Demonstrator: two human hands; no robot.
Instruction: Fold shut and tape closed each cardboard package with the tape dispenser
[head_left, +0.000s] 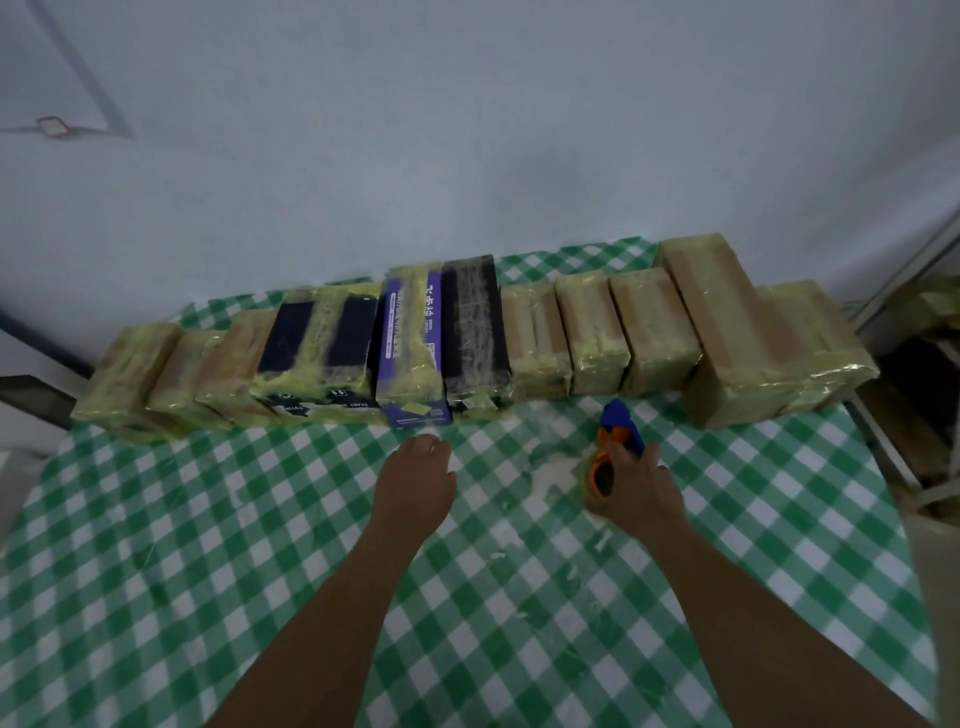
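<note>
The tape dispenser (615, 441), light and rigid, is gripped in the closed right hand (641, 486) above the tabletop (208, 571), while the purple package (410, 348), probably stiff but tape-slick, is best taken by its edges with the empty, loosely open left hand (415, 480).

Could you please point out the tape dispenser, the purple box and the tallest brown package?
tape dispenser (618, 423): head view, blue top part.
purple box (410, 338): head view, top face.
tallest brown package (722, 312): head view, taped top face.

A green-checked table (260, 545) carries a row of taped packages (592, 332) along its far edge.
</note>
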